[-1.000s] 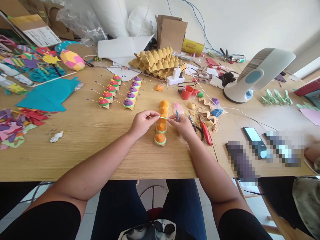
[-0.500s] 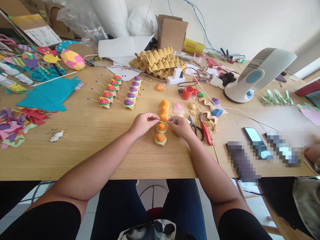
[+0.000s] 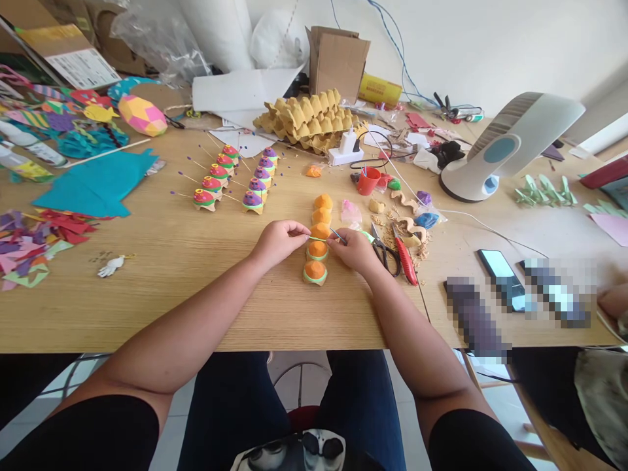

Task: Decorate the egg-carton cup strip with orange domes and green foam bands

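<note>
We see the left grip (image 3: pixel 279 243) and right grip (image 3: pixel 354 248) pinching a thin green strip (image 3: pixel 318 238) across the orange-topped carton row (image 3: pixel 320 230); we can't tell if it touches. Right grip also holds a blue stick (image 3: pixel 337 235). Row sits mid-surface (image 3: pixel 216 320); we mark scissors (image 3: pixel 379 242) right, red-topped row (image 3: pixel 218 173) and purple-topped row (image 3: pixel 261 175) farther left.

The near-middle orange caps (image 3: pixel 314 269) look matt and clay-like over dull pulp cups (image 3: pixel 320 282), on a smooth, wood-grained tabletop (image 3: pixel 196 294). Far off, the egg trays (image 3: pixel 307 121) are rough, matt pulp; rightward, scissors (image 3: pixel 379 243) show metal blades, and the white fan (image 3: pixel 532 121) is smooth plastic.
</note>
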Action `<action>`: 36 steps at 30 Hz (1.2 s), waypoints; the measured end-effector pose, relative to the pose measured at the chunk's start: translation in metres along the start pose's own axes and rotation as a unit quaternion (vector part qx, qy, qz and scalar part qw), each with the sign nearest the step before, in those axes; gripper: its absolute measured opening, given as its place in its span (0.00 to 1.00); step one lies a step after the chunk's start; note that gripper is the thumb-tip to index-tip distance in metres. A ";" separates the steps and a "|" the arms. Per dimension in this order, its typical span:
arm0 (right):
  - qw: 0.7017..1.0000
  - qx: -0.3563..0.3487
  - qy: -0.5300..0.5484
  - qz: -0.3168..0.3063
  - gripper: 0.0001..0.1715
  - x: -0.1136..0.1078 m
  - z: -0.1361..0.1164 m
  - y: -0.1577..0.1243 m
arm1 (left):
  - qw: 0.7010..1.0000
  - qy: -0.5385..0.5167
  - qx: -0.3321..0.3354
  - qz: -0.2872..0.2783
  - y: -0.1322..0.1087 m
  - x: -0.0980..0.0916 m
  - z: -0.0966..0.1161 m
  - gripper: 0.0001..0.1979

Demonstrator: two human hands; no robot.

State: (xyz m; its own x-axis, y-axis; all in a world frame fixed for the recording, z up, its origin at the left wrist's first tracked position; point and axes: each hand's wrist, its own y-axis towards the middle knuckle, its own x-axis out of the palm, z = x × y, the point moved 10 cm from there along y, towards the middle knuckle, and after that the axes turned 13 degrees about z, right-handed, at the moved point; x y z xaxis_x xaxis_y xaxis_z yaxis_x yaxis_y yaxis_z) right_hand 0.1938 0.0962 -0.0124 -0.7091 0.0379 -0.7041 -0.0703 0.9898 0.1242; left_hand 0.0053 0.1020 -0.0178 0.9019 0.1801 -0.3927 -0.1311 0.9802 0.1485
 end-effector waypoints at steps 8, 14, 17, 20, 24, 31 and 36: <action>1.000 0.011 -0.013 0.012 0.14 -0.002 0.001 -0.001 | 1.000 0.024 0.006 0.002 0.000 -0.002 0.001 0.09; 0.999 0.027 -0.011 0.031 0.11 -0.007 0.004 0.001 | 1.000 0.011 0.010 0.005 0.000 0.001 0.000 0.09; 0.999 0.037 -0.001 0.037 0.11 -0.008 0.007 0.002 | 1.000 -0.003 0.022 0.013 0.002 0.000 0.001 0.09; 0.998 0.046 0.005 0.040 0.12 -0.009 0.009 0.004 | 0.999 -0.008 0.026 0.018 0.002 0.000 0.001 0.08; 0.998 0.046 0.006 0.041 0.11 -0.009 0.010 0.005 | 1.000 -0.001 0.025 0.018 0.003 0.000 0.000 0.07; 0.998 0.034 -0.012 0.042 0.11 -0.009 0.008 0.006 | 1.000 0.002 0.022 0.014 0.002 0.002 -0.001 0.08; 0.998 0.038 -0.011 0.047 0.11 -0.010 0.008 0.007 | 0.999 -0.006 0.029 0.019 0.004 0.002 -0.002 0.09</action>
State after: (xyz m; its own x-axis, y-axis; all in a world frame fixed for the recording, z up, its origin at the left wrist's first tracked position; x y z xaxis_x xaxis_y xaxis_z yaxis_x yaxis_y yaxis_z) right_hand 0.2065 0.1037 -0.0102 -0.6943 0.1325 -0.7074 0.0485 0.9893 0.1377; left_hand 0.0052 0.1060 -0.0202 0.9019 0.2148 -0.3747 -0.1410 0.9664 0.2147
